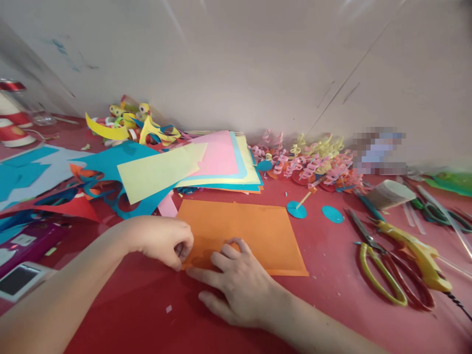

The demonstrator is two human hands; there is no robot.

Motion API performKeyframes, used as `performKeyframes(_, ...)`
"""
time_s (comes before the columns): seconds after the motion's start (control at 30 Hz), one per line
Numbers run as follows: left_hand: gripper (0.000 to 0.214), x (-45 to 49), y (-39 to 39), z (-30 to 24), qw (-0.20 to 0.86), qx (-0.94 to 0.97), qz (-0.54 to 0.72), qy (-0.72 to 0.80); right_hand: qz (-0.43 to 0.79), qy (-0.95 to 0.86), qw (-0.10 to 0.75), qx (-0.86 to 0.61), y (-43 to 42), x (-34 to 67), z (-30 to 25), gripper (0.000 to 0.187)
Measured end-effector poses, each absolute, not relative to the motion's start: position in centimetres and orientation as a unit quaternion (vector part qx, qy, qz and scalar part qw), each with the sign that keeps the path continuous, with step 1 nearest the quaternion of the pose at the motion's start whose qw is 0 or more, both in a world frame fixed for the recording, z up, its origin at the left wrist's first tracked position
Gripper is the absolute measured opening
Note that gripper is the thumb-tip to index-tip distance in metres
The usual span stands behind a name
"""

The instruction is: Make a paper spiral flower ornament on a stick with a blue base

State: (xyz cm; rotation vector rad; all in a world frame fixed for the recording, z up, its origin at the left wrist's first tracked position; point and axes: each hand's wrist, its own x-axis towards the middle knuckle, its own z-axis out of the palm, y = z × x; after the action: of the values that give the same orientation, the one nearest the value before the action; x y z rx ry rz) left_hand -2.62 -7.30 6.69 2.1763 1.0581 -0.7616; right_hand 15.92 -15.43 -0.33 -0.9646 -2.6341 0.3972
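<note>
A sheet of orange paper [239, 226] lies on the red table in front of me, with a narrow fold along its near edge. My left hand [165, 241] is closed at the near left corner, thumb and curled fingers pinching the folded edge. Fingers spread, my right hand [239, 285] rests across the near edge, some fingertips on the sheet. Just past the far right corner stands a thin stick on a blue paper disc [297, 210]. Another blue disc [332, 214] lies to its right.
Behind the orange sheet is a stack of coloured paper [217, 155]. Curled paper pieces [313, 160] line the wall. Scissors [383, 265] and a yellow glue gun [416, 253] lie at right. Paper scraps [84, 206], a purple box [35, 246] and a white device [24, 280] are at left.
</note>
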Motion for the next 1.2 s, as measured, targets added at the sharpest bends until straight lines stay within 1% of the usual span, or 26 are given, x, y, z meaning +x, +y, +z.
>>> performKeyframes(0.23, 0.014, -2.9, -7.4, 6.8, 0.293, 0.824, -0.288, 0.39, 0.141, -0.916, 0.15, -0.343, -15.3, 15.6, -0.3, 0.037)
performKeyframes(0.33, 0.011, -3.0, -7.3, 7.1, 0.287, 0.821, -0.294, 0.396, 0.141, -0.916, 0.153, -0.342, -15.3, 15.6, -0.5, 0.037)
performKeyframes(0.5, 0.006, -3.1, -7.4, 6.6, 0.225, 0.82, -0.309, 0.426, 0.14, -0.918, 0.148, -0.34, -15.3, 15.6, -0.6, 0.037)
performKeyframes(0.73, 0.005, -2.9, -8.3, 6.7, 0.16, 0.821, -0.298, 0.46, 0.119, -0.931, 0.113, -0.327, -15.0, 15.1, 0.3, 0.04)
performKeyframes(0.83, 0.003, -3.1, -8.2, 6.7, 0.174, 0.817, -0.285, 0.47, 0.106, -0.934, 0.091, -0.328, -14.8, 14.8, 0.5, 0.038)
performKeyframes(0.9, 0.005, -3.4, -8.0, 6.7, 0.185, 0.814, -0.283, 0.473, 0.103, -0.934, 0.087, -0.331, -14.7, 14.7, 0.4, 0.038)
performKeyframes(1.2, 0.013, -4.3, -7.3, 6.7, 0.207, 0.802, -0.297, 0.474, 0.111, -0.93, 0.105, -0.334, -14.9, 14.8, -0.2, 0.038)
